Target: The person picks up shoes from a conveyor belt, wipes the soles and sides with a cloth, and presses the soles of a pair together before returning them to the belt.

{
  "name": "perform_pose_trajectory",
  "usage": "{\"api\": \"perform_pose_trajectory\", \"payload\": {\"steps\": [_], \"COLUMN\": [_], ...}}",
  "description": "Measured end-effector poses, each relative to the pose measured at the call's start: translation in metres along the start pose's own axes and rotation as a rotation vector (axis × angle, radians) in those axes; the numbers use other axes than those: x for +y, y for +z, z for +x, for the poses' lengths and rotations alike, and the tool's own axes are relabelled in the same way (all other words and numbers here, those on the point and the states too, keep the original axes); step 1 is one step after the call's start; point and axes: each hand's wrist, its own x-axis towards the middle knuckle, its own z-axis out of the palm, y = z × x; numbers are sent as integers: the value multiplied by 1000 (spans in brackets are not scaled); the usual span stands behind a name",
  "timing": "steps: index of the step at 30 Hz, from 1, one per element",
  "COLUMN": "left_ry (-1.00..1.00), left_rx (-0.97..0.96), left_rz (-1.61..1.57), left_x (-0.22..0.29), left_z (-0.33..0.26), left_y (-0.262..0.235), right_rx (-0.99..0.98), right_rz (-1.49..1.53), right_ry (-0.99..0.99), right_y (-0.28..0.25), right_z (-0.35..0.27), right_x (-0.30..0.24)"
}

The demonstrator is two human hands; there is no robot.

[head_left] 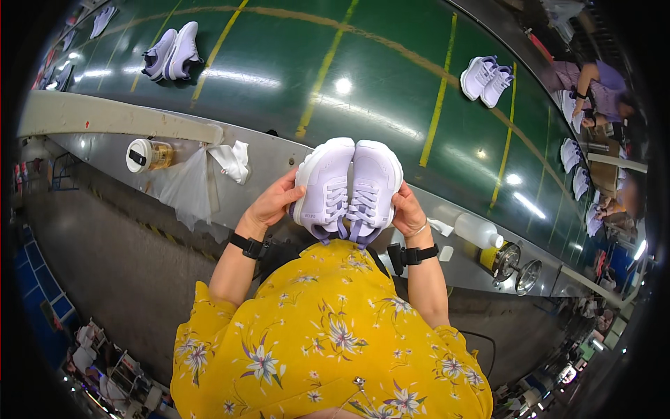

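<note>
Two hands, two shoes held. Left hand (273, 202) grips the outer side of the left shoe (324, 183), right hand (407, 211) grips the outer side of the right shoe (373, 185). Both hands closed around the pair, shoes pressed side by side, touching, toes pointing far, laces near. Pair sits in front of the person's chest, above the near edge of the green conveyor belt (377, 63).

One black wristband on each wrist, two total.

On the belt: one pair far left (172, 53), one pair far right (487, 79), two shoes each. Further shoes in a row along the right rim (578, 167), count unclear.

Grey ledge (251, 150) near the belt: one capped cup (148, 155) left, one white cloth (234, 160) beside it, one white squeeze bottle (478, 230) right.

Another person (604, 91) at far right.
</note>
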Motion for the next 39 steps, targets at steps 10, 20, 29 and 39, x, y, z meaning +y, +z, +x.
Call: {"api": "perform_pose_trajectory", "payload": {"steps": [10,20,29,39], "left_ry": [-18,-187,-206,-219], "left_rx": [-44,-4,-10,6], "left_rz": [-55,-405,-416,-350], "left_x": [-4,-30,-31,-28], "left_z": [3,19,17,17], "left_y": [9,17,20,25], "right_rx": [39,130,93,149], "right_rz": [90,427,467,458], "right_ry": [30,203,247,263], "right_y": [37,52,52,51], "right_z": [-4,7,5,7], "right_x": [-10,11,11,12]}}
